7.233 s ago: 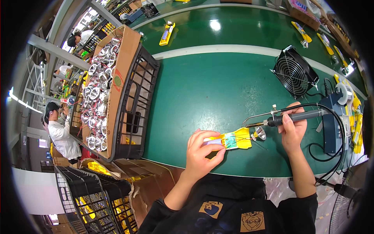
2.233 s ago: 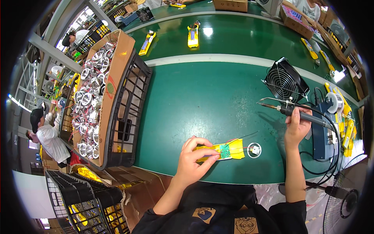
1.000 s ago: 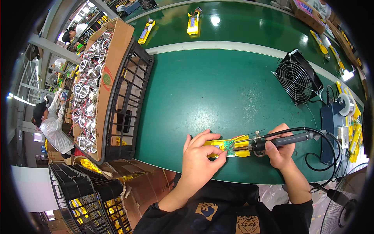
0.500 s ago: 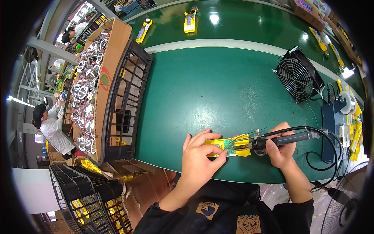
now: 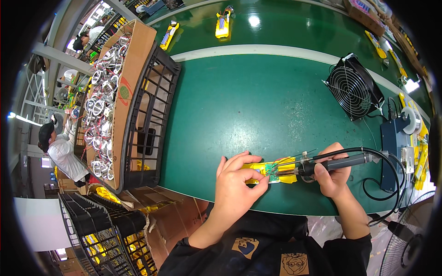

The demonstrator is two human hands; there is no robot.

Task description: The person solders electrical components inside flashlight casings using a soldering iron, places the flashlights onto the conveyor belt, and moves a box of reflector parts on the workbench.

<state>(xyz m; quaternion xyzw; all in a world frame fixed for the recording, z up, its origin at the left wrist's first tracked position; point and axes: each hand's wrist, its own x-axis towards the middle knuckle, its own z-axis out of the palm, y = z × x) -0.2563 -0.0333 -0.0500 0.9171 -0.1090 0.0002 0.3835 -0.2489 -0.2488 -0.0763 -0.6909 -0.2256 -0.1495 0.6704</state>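
Note:
A yellow plastic casing [image 5: 288,178] lies on the green bench near its front edge, with a small green circuit board [image 5: 275,178] in it. Thin red and dark wires rise from the board. My left hand [image 5: 237,184] rests over the casing's left end, thumb and forefinger pinched together at the board; what sits between them is too small to make out. In my right hand [image 5: 334,175] is a dark soldering iron [image 5: 352,163] with a thin feed tube along it. Its tip points left and reaches the board, where contact cannot be told exactly.
A black fan [image 5: 353,89] and a blue soldering station [image 5: 389,154] with a solder spool [image 5: 411,121] stand at right. At left, a black crate [image 5: 154,110] holds a carton [image 5: 133,64] of silvery round parts. Beyond the bench, a green conveyor [image 5: 281,25] carries yellow casings. A co-worker [image 5: 62,149] is far left.
The casing and board have shifted very slightly to the right. Both hands and the soldering iron keep nearly the same place. On the conveyor, the yellow casings have moved slightly left.

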